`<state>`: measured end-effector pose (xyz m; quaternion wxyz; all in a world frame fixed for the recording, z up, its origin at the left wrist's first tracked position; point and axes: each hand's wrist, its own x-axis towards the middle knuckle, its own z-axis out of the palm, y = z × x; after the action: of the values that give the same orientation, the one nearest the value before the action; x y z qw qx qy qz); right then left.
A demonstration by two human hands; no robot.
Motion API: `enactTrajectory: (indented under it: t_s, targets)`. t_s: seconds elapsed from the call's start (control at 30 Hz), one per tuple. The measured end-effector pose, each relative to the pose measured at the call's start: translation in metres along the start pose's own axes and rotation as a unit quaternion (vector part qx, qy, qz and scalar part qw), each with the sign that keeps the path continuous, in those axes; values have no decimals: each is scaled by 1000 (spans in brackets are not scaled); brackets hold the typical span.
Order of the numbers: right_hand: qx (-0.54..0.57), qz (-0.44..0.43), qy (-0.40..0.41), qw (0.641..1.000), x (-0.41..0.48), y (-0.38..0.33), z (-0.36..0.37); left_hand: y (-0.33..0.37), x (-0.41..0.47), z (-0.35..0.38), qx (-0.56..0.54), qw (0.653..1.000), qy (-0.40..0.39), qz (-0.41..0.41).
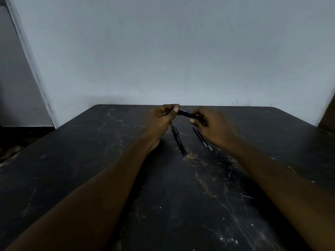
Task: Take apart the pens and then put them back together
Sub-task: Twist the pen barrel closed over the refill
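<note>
- head view shows both hands raised a little over a dark, scratched table (90, 178), far side, near a pale wall (163, 51).
- left hand (159, 118) is closed around one end of a dark blue pen (185, 113); thumb and fingers pinch it.
- right hand (212, 124) is closed on the other end of the same pen; only the short middle part between the hands is visible.
- the held pen is in the air, tilted slightly, its left end higher.
- i cannot tell if it is being pulled apart or pushed together; no gap or joint shows clearly.
- a second pen (178, 140) lies on the table under the hands; it looks whole, with cap and clip.
- beside it, to the right, two thin pieces (203, 139) lie close together, partly under the right hand; they may be a refill and a barrel, but they are too dark and small to be sure.
- my judgement: the task is in an early or middle stage. one pen seems already apart, one is in work, one is untouched.
- what is left, as i judge: finish this pen, open the whole one, then assemble all again.
</note>
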<state>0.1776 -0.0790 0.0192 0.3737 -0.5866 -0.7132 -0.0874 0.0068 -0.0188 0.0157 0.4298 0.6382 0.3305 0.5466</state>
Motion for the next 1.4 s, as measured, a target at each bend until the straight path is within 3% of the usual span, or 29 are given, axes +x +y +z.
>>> enactTrajectory:
  t_s: [0.13,0.37,0.5,0.73,1.2,1.4]
  targets:
    - [-51,-23,-10,998,1,1,0,0,-2,5,-5,999,-33,12]
    - [54,24,-29,998,-3,-4,3,0,-2,2,-35,997,-69,8]
    - [49,28,-25,998,-3,-7,4,2,-2,0,-46,996,-81,-6]
    - [57,37,-18,998,-4,-8,6,1,-4,2,-27,999,-19,-12]
    - [34,13,33,999,-2,-12,15,1,-2,-4,-27,1000,7,-6]
    - [-7,22,-6,1000,-3,-6,17,7,0,-9,-39,998,38,-29]
